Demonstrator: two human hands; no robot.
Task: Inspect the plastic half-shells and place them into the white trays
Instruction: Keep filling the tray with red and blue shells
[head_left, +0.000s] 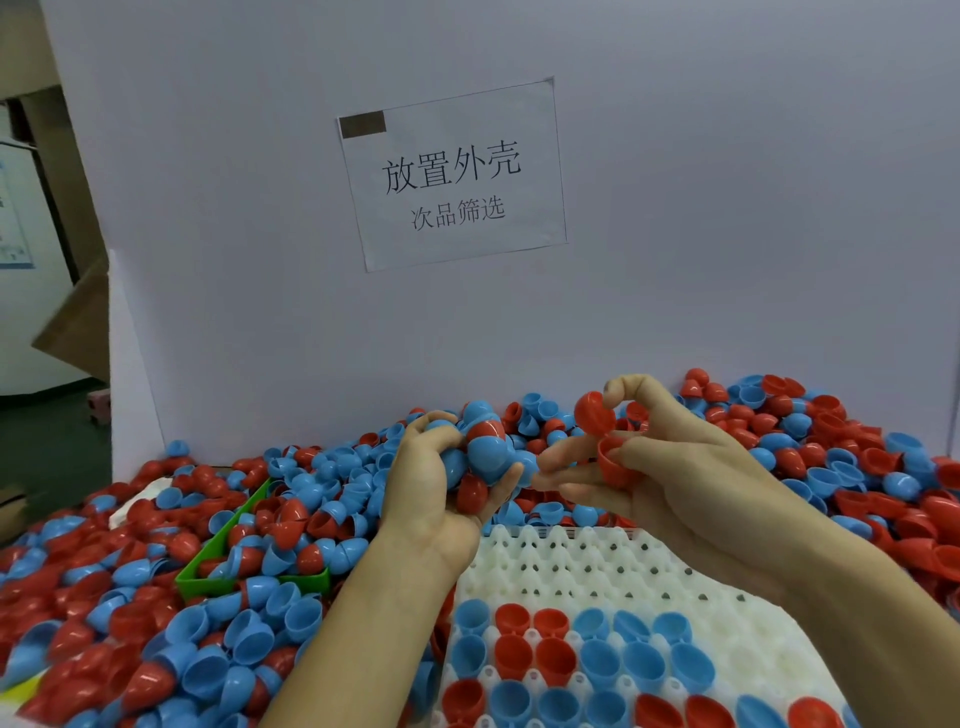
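My left hand (434, 483) is raised over the pile and grips a bunch of red and blue half-shells (485, 452). My right hand (670, 457) pinches one red half-shell (595, 413) between thumb and forefinger, and a second red half-shell (613, 460) sits against its palm. Below both hands lies a white tray (587, 566); its near rows hold red and blue shells (566, 660), open side up, and its far rows are bare.
Loose red and blue half-shells (156, 597) cover the table on the left, behind and to the right (841, 457). A green bin (208, 577) with shells sits left of the tray. A white board with a paper sign (452, 176) stands behind.
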